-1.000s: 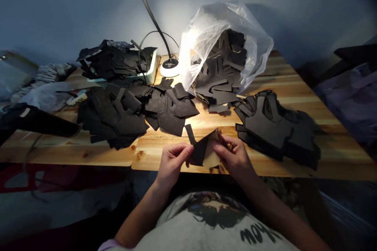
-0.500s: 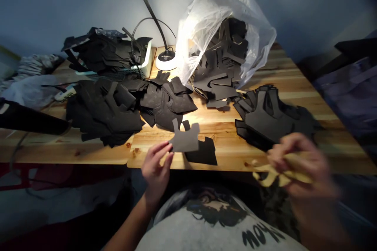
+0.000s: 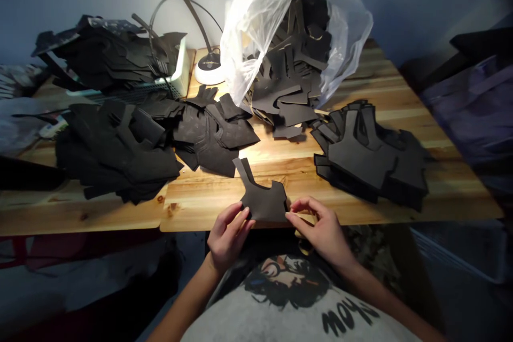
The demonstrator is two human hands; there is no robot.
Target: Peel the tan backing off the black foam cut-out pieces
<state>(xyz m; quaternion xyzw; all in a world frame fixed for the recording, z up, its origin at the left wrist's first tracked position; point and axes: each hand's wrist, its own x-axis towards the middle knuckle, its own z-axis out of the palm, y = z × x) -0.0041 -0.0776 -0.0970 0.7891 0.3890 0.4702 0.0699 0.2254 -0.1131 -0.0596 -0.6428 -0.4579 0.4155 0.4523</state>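
Pinching the flat, notched black sheet piece [image 3: 264, 204] above the table's [image 3: 188, 211] front edge, our left hand [image 3: 226, 236] and right hand [image 3: 323, 232] hold opposite sides; shifting it calls for even grip.

Pale grey shirt [image 3: 224, 318]; black lettering [image 3: 348, 319]

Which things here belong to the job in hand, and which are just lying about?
Likely the job's:
- black cutout, between left hand and right hand
- yellowish scraps, in the right hand
- right-hand pile and left-hand pile of black pieces
- open clear bag of more pieces

Probably just about:
- purplish cloth, far right
- dark object, far left
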